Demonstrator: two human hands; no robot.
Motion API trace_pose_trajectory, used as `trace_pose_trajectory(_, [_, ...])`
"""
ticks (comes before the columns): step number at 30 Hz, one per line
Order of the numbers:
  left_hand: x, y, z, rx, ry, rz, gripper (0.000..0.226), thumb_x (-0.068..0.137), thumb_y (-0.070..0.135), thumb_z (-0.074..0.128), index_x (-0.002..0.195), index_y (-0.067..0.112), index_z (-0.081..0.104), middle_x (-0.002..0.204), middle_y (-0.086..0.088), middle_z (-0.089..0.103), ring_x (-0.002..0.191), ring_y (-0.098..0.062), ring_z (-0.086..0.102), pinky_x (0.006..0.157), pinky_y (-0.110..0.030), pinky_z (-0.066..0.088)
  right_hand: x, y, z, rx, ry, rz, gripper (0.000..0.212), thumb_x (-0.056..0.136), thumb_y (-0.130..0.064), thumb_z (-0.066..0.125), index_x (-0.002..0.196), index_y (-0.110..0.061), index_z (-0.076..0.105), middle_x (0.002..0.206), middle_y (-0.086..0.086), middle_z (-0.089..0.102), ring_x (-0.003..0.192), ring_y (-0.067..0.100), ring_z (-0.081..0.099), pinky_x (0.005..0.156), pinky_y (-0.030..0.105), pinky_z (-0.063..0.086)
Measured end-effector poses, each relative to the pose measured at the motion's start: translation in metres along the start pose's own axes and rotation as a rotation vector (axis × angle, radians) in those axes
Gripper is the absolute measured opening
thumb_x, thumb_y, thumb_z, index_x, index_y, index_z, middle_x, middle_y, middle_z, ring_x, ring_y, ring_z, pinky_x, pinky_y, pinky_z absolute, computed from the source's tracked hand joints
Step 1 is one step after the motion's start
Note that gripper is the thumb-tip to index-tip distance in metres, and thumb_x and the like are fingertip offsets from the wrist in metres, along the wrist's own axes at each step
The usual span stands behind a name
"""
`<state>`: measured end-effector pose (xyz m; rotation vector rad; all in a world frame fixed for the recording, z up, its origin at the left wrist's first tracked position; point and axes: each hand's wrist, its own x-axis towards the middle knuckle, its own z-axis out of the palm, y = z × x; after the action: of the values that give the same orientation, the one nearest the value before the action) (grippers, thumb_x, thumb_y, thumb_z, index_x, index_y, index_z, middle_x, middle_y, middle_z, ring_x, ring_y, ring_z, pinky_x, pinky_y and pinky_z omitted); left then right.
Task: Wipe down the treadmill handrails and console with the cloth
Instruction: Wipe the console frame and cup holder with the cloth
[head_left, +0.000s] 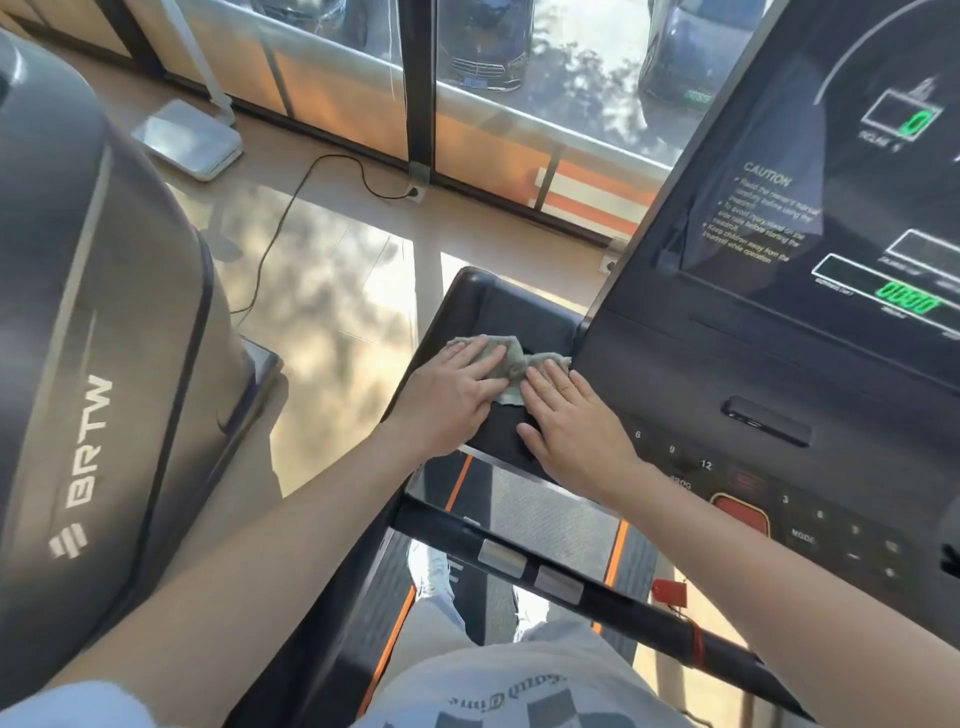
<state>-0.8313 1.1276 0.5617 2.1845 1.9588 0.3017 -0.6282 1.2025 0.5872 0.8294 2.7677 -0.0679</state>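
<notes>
Cloth (511, 358), grey-green and crumpled, lies on the dark side tray (498, 306) at the left edge of the console (727, 353), w/ both hands on top of it. Left hand (452, 397) is flat, fingers straight and close together, pressing down on the cloth's left part; it grips nothing. Right hand (571, 423) is flat too, fingers straight on the cloth's right part, thumb spread out over the tray toward the person; no grip there either. The hands sit side by side, fingertips nearly meeting, w/ a fold of cloth showing btwn them. Console screen (857, 208) rises at right w/ green digits and a caution text; below it are number keys and a red button (740, 514). Nearer the person, a black handrail (623, 613) crosses in front of the body, w/ two silver sensor plates (501, 558) on it and a red tag (670, 592) hanging just beside it. Belt (545, 514) w/ orange edge stripes shows under the rail, btwn tray and legs. At far left stands a neighbouring grey machine (104, 312) marked BRTW. On the floor (322, 312) a black cable (291, 208) runs to a socket (415, 192) by the window, a white base (189, 140) sits near it, and cars (483, 47) are parked outside.
</notes>
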Motion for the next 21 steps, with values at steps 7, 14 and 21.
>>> trace_pose_trajectory(7, [-0.01, 0.015, 0.0, 0.101, 0.007, -0.044, 0.05, 0.097, 0.036, 0.039, 0.132, 0.016, 0.068, 0.141, -0.001, 0.063, 0.146, -0.027, 0.039, 0.124, -0.042, 0.025, 0.014, -0.001, -0.007, 0.017, -0.045, -0.114, 0.073, 0.098, -0.057, 0.014, 0.151, -0.014, 0.043, 0.155, 0.004, 0.046, 0.151, 0.023, 0.029, 0.126, 0.044, 0.002])
trace_pose_trajectory(14, [0.005, 0.017, -0.007, 0.061, -0.094, -0.094, 0.06, 0.1, 0.039, 0.031, 0.154, 0.016, 0.043, 0.162, 0.002, 0.039, 0.157, -0.02, 0.013, 0.126, -0.036, 0.001, 0.027, 0.006, -0.011, -0.028, -0.088, -0.085, 0.085, 0.095, -0.065, 0.001, 0.161, -0.017, 0.023, 0.166, 0.001, 0.026, 0.156, 0.015, 0.012, 0.125, 0.053, -0.008])
trace_pose_trajectory(21, [-0.011, 0.009, -0.005, -0.012, -0.071, -0.018, 0.052, 0.094, 0.036, 0.034, 0.131, 0.021, 0.067, 0.136, 0.007, 0.065, 0.15, -0.021, 0.031, 0.125, -0.04, 0.023, 0.011, 0.009, -0.012, 0.112, -0.032, -0.147, 0.065, 0.094, -0.067, 0.033, 0.138, -0.024, 0.056, 0.145, -0.007, 0.055, 0.146, 0.013, 0.033, 0.126, 0.051, -0.001])
